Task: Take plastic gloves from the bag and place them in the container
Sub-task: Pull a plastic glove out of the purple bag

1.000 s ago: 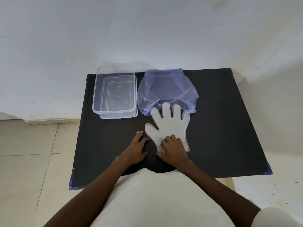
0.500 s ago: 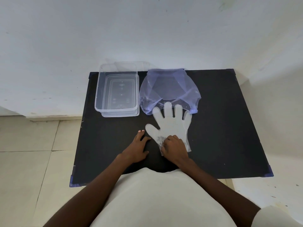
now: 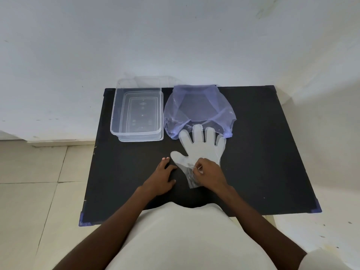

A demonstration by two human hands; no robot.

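A clear plastic glove [image 3: 200, 149] lies flat on the black table [image 3: 263, 152], its fingers pointing away from me and touching the bag. My right hand [image 3: 209, 175] pinches the glove's cuff end, crumpling the plastic there. To the glove's left, my left hand [image 3: 161, 179] rests flat on the table with fingers apart, holding nothing. A translucent purple bag [image 3: 198, 110] lies open behind the glove. The clear rectangular container [image 3: 137, 112] stands at the table's back left, with nothing visible in it.
A white wall rises right behind the table. Pale floor tiles [image 3: 39, 191] lie to the left. My white-clothed lap [image 3: 185, 240] fills the bottom of the view.
My right hand's fingers have curled tighter on the glove's cuff, bunching the plastic. The left hand has stayed in place on the table.
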